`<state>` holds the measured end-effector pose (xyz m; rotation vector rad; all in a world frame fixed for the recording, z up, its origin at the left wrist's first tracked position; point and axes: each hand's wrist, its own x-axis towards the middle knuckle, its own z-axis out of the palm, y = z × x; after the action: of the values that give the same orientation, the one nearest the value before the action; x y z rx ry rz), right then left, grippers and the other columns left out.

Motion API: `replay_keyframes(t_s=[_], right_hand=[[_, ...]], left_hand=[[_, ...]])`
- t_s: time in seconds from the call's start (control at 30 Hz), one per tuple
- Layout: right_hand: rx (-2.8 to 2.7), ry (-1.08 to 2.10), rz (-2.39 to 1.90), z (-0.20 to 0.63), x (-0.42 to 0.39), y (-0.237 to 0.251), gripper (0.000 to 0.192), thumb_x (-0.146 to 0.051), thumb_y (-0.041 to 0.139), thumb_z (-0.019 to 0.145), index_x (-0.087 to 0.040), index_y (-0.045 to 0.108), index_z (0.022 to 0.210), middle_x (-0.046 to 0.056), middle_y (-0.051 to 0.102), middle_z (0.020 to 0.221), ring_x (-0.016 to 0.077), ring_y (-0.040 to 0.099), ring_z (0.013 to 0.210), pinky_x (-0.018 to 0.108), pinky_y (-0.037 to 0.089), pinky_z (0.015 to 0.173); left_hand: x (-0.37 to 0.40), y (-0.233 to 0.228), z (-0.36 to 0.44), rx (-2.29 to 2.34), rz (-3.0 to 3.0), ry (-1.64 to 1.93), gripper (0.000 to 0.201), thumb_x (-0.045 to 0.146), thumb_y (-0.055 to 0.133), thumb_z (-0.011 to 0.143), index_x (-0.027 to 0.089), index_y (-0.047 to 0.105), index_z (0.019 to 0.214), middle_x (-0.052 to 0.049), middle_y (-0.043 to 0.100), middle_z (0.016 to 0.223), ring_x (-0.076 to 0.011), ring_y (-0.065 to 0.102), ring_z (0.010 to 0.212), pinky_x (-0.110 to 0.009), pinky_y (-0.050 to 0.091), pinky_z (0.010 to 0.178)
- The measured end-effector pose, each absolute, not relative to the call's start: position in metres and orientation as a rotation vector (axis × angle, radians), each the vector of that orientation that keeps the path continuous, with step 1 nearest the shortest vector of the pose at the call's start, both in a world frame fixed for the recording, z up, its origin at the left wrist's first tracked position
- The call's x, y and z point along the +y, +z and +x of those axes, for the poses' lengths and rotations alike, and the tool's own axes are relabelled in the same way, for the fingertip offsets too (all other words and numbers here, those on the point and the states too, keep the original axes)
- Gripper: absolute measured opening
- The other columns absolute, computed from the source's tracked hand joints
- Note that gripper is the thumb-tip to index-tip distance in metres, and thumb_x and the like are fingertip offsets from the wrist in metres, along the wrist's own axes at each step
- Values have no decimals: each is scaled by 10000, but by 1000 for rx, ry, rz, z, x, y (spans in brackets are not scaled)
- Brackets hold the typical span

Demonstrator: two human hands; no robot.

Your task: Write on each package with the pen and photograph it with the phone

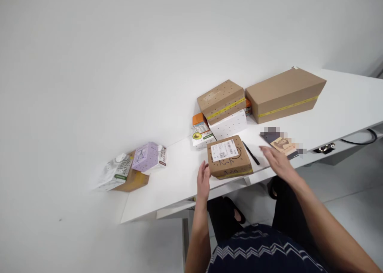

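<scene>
- My left hand (203,181) is open, fingers apart, just beside the left edge of the small labelled box (229,156); I cannot tell whether it touches.
- My right hand (277,161) is open and flat, holding nothing, just right of that box, which lies near the table's front edge.
- A black pen (250,152) lies between box and right hand; a dark booklet (279,143) sits beyond.
- Behind: a taped brown box (222,99) on a white dotted box (229,124), a long brown box (284,93), an avocado carton (201,136).
- Far left — a lilac box (145,156) among other packages.
- White table (167,181), white wall.
</scene>
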<state>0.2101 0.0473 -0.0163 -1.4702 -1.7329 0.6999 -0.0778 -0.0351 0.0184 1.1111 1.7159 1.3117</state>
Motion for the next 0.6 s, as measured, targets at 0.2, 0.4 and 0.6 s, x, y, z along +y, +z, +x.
replay_keyframes(t_s=[0.2,0.4,0.6], right_hand=[[-1870,915,-1161,147,6,6,753,-498,573,832,-243,300,1485,134,518,1376,307,517,1239,488,446,1008],[-1969,931,-913,113,9,16,771,-391,552,881,-345,128,1523,95,350,1485,263,380,1356,464,355,1098],[-2124,1080,-904,28,30,13,795,-369,611,842,-317,201,1521,127,524,1257,291,528,1132,453,407,980]], left_hand=[[-64,-13,-69,1480,1124,1320,705,575,687,726,195,511,1293,-144,593,1286,-274,562,1194,-416,447,1018],[-83,-18,-79,1613,1021,1539,686,494,684,760,206,423,1326,-131,598,1273,-233,589,1165,-365,470,998],[-90,-20,-142,1903,953,1658,676,499,686,743,232,422,1305,-113,596,1265,-225,616,1118,-347,515,945]])
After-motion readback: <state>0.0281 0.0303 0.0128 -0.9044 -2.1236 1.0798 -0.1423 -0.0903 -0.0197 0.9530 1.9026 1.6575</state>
